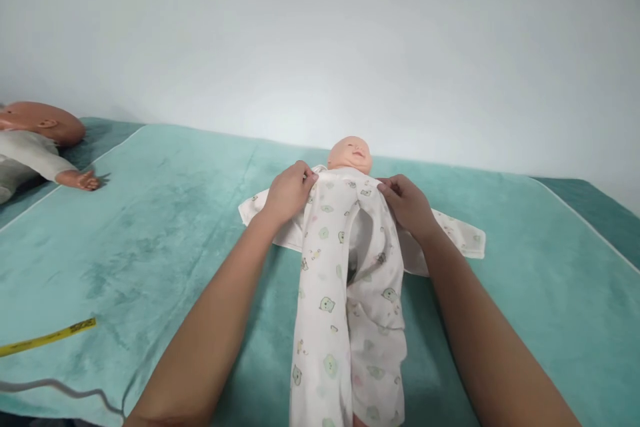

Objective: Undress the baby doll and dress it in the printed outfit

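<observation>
A baby doll [351, 153] lies on its back in the middle of a teal blanket [165, 213], head toward the wall. It wears a white romper [345, 280] printed with small green figures, sleeves spread to both sides. The romper's front gapes open below the chest. My left hand [287, 195] pinches the cloth at the doll's shoulder on the left, fingers closed on it. My right hand [407, 203] grips the cloth at the other shoulder, fingers curled on the fabric.
A second doll [40, 140] in a grey garment lies at the far left edge. A yellow measuring tape [47, 337] and a grey cable [60, 388] lie near the front left. A white wall stands right behind the blanket.
</observation>
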The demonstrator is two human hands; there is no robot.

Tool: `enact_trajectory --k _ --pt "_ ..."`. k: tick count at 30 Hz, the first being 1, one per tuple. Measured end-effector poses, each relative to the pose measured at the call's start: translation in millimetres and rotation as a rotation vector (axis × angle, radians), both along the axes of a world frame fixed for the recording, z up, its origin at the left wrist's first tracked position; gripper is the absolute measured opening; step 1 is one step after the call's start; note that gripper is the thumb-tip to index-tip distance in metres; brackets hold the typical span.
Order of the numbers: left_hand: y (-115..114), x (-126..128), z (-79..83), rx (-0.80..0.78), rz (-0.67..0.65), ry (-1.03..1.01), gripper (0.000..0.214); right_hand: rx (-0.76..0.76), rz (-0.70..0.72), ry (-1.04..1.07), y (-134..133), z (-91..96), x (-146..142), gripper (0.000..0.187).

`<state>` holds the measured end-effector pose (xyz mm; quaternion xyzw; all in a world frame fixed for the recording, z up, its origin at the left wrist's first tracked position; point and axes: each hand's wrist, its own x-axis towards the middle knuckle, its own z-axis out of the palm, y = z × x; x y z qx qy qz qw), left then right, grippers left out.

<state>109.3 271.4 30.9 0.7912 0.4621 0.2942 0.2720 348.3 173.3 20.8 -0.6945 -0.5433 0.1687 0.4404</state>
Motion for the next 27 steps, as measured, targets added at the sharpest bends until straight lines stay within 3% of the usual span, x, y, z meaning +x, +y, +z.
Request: enact_trajectory --k 2,5,9,14,17,19,23,27 --pt "0.3 8.6 -9.2 0.059 0.122 0.038 0.018 -0.001 -0.084 -0.029 5.6 -4.7 0.0 0.03" --pt "-2.5 15.1 -23.5 0.112 0.183 0.052 0.021 0.036 -0.131 0.003 9.6 -11.9 -1.5 0.026" --pt "-14.8 7.1 -34.4 0.256 0.101 -0.024 0.013 0.163 -0.096 -0.03 -0.4 -22.7 -8.0 0.023" --pt "-45.2 -13.2 -39.0 0.437 0.09 0.079 0.018 0.322 -0.146 -0.368 -31.4 -30.7 -6.9 0.026" --pt "-65.8 -24.8 -41.1 0.312 0.043 0.266 0.017 0.247 -0.162 -0.517 -56.7 -34.7 -5.1 0.017" --pt "-77.5 -30.9 -43.2 0.198 -0.043 0.318 0.017 0.14 -0.053 -0.562 -73.9 -37.9 -7.4 0.014" --pt "-89.9 -36.1 -46.9 0.151 -0.151 0.253 0.015 0.008 0.184 -0.562 -97.7 -40.6 -17.0 0.018" --pt "-87.0 -36.6 -49.3 0.164 -0.192 0.109 0.017 -0.009 0.188 -0.545 -104.0 -36.5 -23.7 0.02"
